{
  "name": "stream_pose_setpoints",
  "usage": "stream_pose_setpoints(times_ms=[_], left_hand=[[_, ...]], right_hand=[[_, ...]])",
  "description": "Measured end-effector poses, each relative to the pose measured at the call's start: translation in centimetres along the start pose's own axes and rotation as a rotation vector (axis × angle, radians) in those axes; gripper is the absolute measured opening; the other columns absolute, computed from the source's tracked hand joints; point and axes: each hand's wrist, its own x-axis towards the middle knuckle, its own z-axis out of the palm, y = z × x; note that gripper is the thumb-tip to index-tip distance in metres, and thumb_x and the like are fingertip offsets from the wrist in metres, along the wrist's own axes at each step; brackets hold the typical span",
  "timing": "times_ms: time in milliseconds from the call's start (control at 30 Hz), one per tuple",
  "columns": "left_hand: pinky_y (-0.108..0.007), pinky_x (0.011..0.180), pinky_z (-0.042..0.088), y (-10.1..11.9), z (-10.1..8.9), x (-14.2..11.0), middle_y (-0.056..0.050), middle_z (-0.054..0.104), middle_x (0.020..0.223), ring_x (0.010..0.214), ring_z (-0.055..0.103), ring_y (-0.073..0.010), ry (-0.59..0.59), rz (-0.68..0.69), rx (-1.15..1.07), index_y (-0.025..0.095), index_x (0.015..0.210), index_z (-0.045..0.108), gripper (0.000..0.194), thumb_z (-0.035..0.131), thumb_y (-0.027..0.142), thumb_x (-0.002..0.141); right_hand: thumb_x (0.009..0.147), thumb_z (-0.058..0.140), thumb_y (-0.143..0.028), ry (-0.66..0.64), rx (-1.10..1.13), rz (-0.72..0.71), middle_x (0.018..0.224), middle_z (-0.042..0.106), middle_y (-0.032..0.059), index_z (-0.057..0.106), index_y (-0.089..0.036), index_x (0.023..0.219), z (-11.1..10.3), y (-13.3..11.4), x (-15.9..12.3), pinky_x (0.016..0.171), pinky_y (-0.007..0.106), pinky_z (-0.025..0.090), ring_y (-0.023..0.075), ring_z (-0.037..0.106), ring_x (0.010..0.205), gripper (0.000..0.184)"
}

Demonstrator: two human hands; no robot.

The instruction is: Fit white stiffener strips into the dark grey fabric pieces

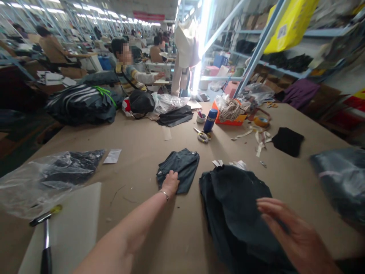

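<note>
Head view | brown table point(148, 144), busy workshop | left hand point(171, 182) flat on folded cloth point(179, 167) | right hand point(293, 232) fingers spread, empty

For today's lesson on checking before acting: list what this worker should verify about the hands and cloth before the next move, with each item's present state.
1. Left hand resting on the small folded dark cloth: ok.
2. Right hand over the larger dark pile, contact: cannot tell, blurred.
3. Folded cloth and pile lying apart: ok.
4. Scissors away from both hands: ok.
5. Hammer at the near table edge, secure: cannot tell.
</note>
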Motion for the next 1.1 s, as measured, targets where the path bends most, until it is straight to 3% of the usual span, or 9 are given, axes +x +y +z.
stream_pose_setpoints(times_ms=[167,300,400,533,600,700,800,900,1100], left_hand=[[-0.049,0.100,0.039,-1.6,-1.4,1.3,-0.016,0.041,0.138,0.125,0.042,-0.0334,0.085,-0.093,0.110,0.021,0.132,0.046,0.047,0.055,0.031,0.088],[-0.036,0.084,0.046,-3.8,-2.7,1.9,-0.014,0.059,0.113,0.100,0.059,-0.0245,-0.003,-0.056,0.086,0.018,0.110,0.060,0.028,0.044,0.015,0.088],[-0.031,0.078,0.045,-5.5,-2.7,0.0,-0.012,0.064,0.101,0.089,0.061,-0.0209,-0.026,0.032,0.045,0.017,0.103,0.062,0.031,0.034,0.011,0.090],[-0.029,0.076,0.043,-8.4,-2.2,-6.4,-0.009,0.063,0.099,0.087,0.060,-0.0185,-0.066,0.126,0.024,0.018,0.098,0.062,0.029,0.035,0.009,0.090],[-0.028,0.076,0.043,-10.2,-2.1,-10.1,-0.008,0.063,0.098,0.086,0.059,-0.0182,-0.102,0.163,0.035,0.018,0.094,0.062,0.029,0.037,0.005,0.088],[-0.031,0.079,0.043,-12.8,-2.0,-14.2,-0.009,0.062,0.096,0.087,0.057,-0.0195,-0.105,0.251,0.106,0.017,0.091,0.061,0.031,0.036,0.001,0.085],[-0.032,0.080,0.045,-14.9,-1.6,-16.0,-0.010,0.062,0.094,0.086,0.056,-0.0207,-0.027,0.276,0.163,0.016,0.087,0.061,0.028,0.037,0.003,0.086],[-0.033,0.080,0.047,-15.9,-1.2,-16.5,-0.010,0.061,0.091,0.085,0.054,-0.0206,0.112,0.242,0.142,0.017,0.083,0.061,0.027,0.037,0.006,0.088],[-0.032,0.093,0.049,-15.3,-2.2,-18.8,-0.008,0.059,0.094,0.096,0.054,-0.0184,0.412,0.346,-0.029,0.018,0.077,0.059,0.030,0.035,0.005,0.089]], right_hand=[[0.090,0.050,-0.011,-0.329,0.329,-0.163,0.096,0.064,0.0019,0.059,-0.021,0.097,7.1,-8.7,3.4,0.080,0.016,0.048,0.0093,0.063,0.087,0.016],[0.086,0.050,-0.008,-0.527,0.414,-0.157,0.090,0.063,0.0020,0.062,-0.020,0.093,11.7,-11.4,4.0,0.074,0.019,0.046,0.0113,0.061,0.081,0.018],[0.087,0.051,-0.011,-0.559,0.398,-0.153,0.086,0.063,0.0020,0.064,-0.019,0.092,14.3,-11.3,4.2,0.073,0.022,0.046,0.0131,0.060,0.078,0.016],[0.087,0.052,-0.015,-0.524,0.329,-0.076,0.099,0.064,0.0047,0.065,-0.018,0.097,17.2,-9.9,6.4,0.086,0.026,0.046,0.0157,0.059,0.093,0.016],[0.088,0.053,-0.018,-0.537,0.176,-0.011,0.119,0.060,0.0079,0.062,-0.017,0.114,19.1,-9.2,8.3,0.100,0.029,0.040,0.0185,0.054,0.112,0.028],[0.091,0.052,-0.029,-0.674,-0.047,0.119,0.144,0.043,0.0159,0.040,-0.011,0.142,23.1,-8.5,10.9,0.111,0.037,0.030,0.0258,0.039,0.133,0.057],[0.087,0.059,-0.041,-0.826,-0.109,0.221,0.140,0.045,0.0262,0.035,-0.001,0.144,27.5,-8.4,11.4,0.107,0.042,0.035,0.0329,0.043,0.130,0.074],[0.081,0.065,-0.041,-0.911,-0.145,0.265,0.127,0.057,0.0236,0.047,-0.004,0.135,30.4,-8.6,10.1,0.097,0.038,0.043,0.0310,0.055,0.119,0.068],[0.083,0.062,-0.030,-0.850,-0.190,0.257,0.114,0.064,0.0168,0.047,-0.011,0.136,30.0,-9.4,7.2,0.088,0.035,0.046,0.0263,0.061,0.104,0.059]])
